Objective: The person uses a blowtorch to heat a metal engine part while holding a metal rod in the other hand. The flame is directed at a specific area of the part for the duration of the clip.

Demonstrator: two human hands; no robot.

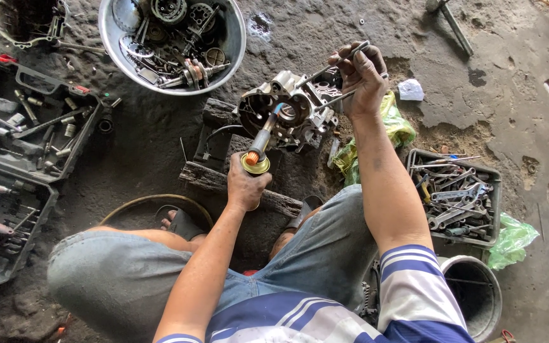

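Torch aimed up at the engine case, rods steadied from the far side

The engine case (290, 111) sits on a wooden block (236, 181) on the floor, just ahead of the person's knees. The left hand (246, 184), nearer the body and just below the case, is clenched round a gas torch (260, 149) whose long axis runs up and slightly right, its nozzle reaching the case's round opening. The right hand (360, 76), beyond the case at its upper right, grips two thin metal rods (341, 79) that slant down-left into the case. A bowl of parts (173, 44) stands above-left of the case.
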